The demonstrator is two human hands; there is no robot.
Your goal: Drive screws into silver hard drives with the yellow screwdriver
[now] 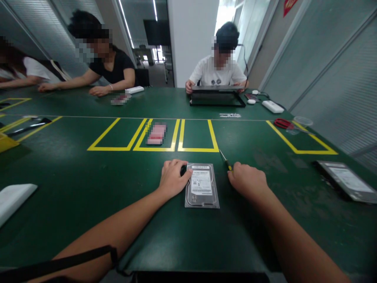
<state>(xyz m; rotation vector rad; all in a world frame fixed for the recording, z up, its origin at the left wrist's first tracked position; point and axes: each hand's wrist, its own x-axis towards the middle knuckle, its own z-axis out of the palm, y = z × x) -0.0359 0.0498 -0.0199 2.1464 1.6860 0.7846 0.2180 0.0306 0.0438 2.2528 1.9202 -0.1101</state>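
A silver hard drive (203,200) with a white label lies flat on the green table in front of me. At its upper left edge is my left hand (173,179), closed on it, thumb resting on the top face. Something dark shows between that thumb and the fingers; I cannot make out what it is. My right hand (247,179) is wrapped round the handle of a screwdriver (226,162), black and yellow with a thin metal shaft. The screwdriver points up and left, away from the drive, its tip near a yellow tape corner.
A second hard drive (347,181) lies at the right. Yellow tape outlines (198,149) cross the table, one with a pink phone-like item (157,133). Red-handled tool (283,124) sits far right, a white object (17,200) at left. Several people sit opposite.
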